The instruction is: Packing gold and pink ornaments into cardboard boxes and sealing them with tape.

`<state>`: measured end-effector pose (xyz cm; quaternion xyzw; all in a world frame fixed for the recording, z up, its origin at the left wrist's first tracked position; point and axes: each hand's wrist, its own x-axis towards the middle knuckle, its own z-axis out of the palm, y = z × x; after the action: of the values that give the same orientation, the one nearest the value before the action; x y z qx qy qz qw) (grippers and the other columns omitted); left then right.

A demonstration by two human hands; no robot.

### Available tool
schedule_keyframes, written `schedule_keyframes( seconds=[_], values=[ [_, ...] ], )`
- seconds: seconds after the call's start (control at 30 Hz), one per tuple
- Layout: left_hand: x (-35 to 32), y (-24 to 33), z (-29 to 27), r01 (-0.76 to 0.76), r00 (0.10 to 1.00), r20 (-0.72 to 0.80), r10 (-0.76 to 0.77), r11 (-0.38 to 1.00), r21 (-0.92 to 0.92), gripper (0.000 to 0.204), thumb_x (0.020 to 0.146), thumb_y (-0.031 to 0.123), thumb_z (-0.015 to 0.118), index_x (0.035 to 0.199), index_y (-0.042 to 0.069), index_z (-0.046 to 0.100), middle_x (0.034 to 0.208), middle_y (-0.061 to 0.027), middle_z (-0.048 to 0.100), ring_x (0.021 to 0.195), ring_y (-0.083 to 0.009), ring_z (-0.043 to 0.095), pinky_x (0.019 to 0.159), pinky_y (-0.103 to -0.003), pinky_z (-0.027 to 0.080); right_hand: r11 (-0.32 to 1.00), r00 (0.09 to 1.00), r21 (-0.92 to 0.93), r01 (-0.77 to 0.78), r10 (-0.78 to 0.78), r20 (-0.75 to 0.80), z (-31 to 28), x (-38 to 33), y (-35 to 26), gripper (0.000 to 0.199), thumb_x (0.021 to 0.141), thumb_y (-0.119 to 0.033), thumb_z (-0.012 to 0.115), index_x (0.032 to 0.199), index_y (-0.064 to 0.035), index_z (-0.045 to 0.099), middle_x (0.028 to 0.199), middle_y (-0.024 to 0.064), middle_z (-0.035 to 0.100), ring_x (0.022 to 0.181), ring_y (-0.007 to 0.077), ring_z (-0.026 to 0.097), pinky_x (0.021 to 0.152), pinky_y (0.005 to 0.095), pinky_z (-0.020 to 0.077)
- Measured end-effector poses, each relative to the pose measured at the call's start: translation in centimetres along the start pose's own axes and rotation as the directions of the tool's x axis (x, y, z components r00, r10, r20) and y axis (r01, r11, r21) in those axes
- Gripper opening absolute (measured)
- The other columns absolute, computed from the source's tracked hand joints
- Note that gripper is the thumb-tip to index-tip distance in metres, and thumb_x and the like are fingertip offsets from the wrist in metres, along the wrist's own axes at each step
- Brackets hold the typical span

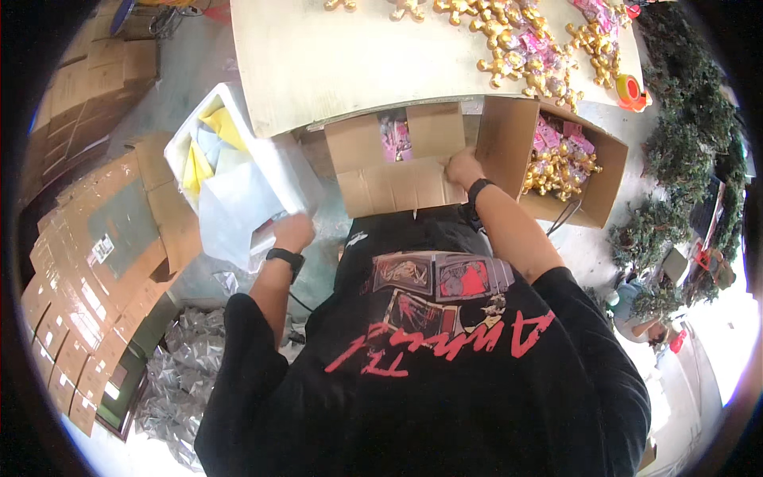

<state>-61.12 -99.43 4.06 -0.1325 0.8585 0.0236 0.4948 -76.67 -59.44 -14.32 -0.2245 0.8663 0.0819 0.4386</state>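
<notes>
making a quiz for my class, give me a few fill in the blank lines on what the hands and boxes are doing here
1. The right hand presses on a flap of a ____ box.
2. The left hand reaches into a ____ bin of paper sheets.
3. Each wrist wears a ____ band.
4. The gold ornaments fill the box on the person's ____ side.

Missing words: cardboard; white; black; right

A single head-worn fisheye view looks steeply down from above the person's chest, close over the black shirt that fills the near half. It faces forward to the worktop at the far edge, with straight edges bending toward the dark round rim.
</notes>
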Motion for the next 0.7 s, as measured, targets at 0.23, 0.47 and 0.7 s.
schedule_keyframes(
  seconds=[0.23,0.47,0.7],
  values=[
    [3.5,12.4,-18.0,-0.530,0.473,-0.858,0.200,0.843,-0.096,0.077,0.076,0.038,0.075,0.134,-0.003,0.044,0.130,-0.0308,0.049,0.114,-0.0447,0.053,0.099,-0.051,0.041,0.998,0.993,-0.043,0.050,-0.045,0.111,-8.9,-5.8,-1.8,0.050,0.102,-0.040,0.032,0.122,-0.0085,0.065,0.118,0.0207,0.065,0.112,0.0380,0.061,0.110,0.0487,0.0339],
    [5.4,15.4,-5.6,-0.425,0.751,-0.537,0.383,0.904,0.050,0.115,0.070,0.063,0.071,0.150,-0.002,0.020,0.154,-0.0276,0.022,0.142,-0.0425,0.024,0.114,-0.056,0.020,0.648,0.858,0.567,-0.508,0.326,0.396,-10.1,-8.9,-1.2,0.087,0.093,-0.068,0.033,0.120,0.0100,0.058,0.103,0.0271,0.067,0.085,0.0382,0.071,0.077,0.0422,0.0577],
    [5.5,14.9,-2.4,-0.416,0.894,-0.156,0.421,0.907,0.062,0.138,0.061,0.073,0.072,0.153,0.001,-0.002,0.157,-0.0292,-0.011,0.145,-0.0467,-0.014,0.113,-0.063,-0.005,0.544,0.850,0.682,-0.489,0.121,0.513,-9.6,-8.9,0.2,0.097,0.082,-0.082,0.035,0.117,0.0052,0.060,0.077,0.0224,0.065,0.066,0.0339,0.071,0.056,0.0434,0.0568]
  ],
)
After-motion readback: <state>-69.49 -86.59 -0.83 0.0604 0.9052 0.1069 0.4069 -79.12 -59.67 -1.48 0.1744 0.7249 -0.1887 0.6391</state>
